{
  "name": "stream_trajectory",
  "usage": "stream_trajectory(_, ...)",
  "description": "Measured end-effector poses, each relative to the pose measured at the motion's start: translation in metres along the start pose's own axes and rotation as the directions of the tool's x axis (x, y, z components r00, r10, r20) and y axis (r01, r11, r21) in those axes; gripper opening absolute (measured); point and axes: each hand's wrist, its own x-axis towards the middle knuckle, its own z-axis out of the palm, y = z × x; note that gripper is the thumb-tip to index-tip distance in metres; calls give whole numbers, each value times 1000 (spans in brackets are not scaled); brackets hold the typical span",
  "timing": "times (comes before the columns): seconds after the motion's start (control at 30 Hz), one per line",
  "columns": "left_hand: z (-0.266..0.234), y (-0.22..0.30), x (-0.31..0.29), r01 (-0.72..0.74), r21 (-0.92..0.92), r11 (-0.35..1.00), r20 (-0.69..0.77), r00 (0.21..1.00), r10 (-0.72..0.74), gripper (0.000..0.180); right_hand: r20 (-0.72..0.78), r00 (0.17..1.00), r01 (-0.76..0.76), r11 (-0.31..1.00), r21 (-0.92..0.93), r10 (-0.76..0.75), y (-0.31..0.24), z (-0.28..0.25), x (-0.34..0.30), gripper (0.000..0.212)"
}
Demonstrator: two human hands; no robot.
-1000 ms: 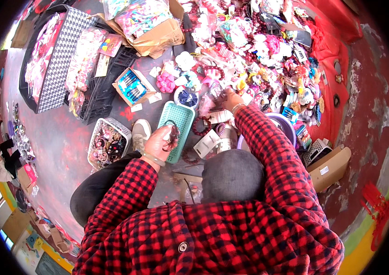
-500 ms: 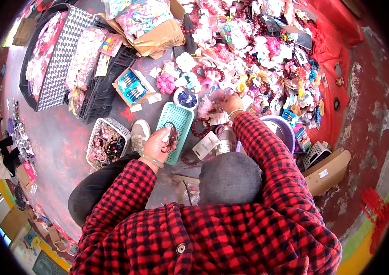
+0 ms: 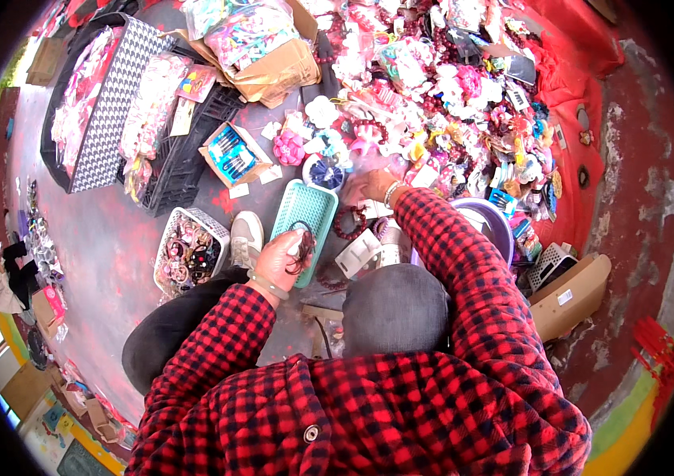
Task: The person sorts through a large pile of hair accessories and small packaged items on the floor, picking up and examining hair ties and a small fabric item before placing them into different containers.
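My left hand (image 3: 276,263) is closed around a small bunch of dark loops that look like hair ties (image 3: 303,251). It sits over the near left side of a mint-green plastic basket (image 3: 326,208). My right hand (image 3: 372,185) reaches to the near edge of a big pile of hair accessories (image 3: 440,119), beside a pale pink filmy thing (image 3: 365,161). Its fingers are smeared by motion, so any grip is hidden. Close by lie a dark red bead string (image 3: 340,225), a white card (image 3: 358,253) and a round tub with a dark blue item (image 3: 323,172).
A white basket of hair ties (image 3: 219,231) stands left of my shoe (image 3: 247,238). Beyond are an opened box of blue-carded items (image 3: 256,165), a black crate (image 3: 167,163) and a carton of bagged goods (image 3: 288,73). A purple basin (image 3: 499,230) stands beside my right forearm.
My right hand has moved left and slightly nearer, away from the deeper part of the pile. My left hand keeps the dark hair ties, while the whole view has shifted slightly.
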Motion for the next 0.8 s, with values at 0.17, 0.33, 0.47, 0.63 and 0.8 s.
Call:
stream_trajectory(0.17, -4, 5, 1, -25, 64, 998, 4, 1000, 25, 20, -375, 873, -189, 924, 333, 313, 11, -32, 7, 32)
stream_trajectory(0.33, -6, 2, 3, -15, 45, 999, 18, 1000, 15, 19, -500, 734, -362, 887, 286, 460, 46, -72, 35, 66)
stream_trajectory(0.47, -6, 4, 0, -30, 1, 1000, 39, 999, 30, 16, -186, 902, -383, 921, 69, 389, 37, -64, 24, 44)
stream_trajectory(0.63, -7, 1, 2, -28, -4, 1000, -4, 1000, 28, 17, -339, 931, -67, 978, 196, 132, 18, -17, -21, 31)
stream_trajectory(0.8, 4, 2, -3, -19, 33, 999, -4, 1000, 20, 18, -257, 947, -142, 970, 198, 191, -5, -5, -75, 31)
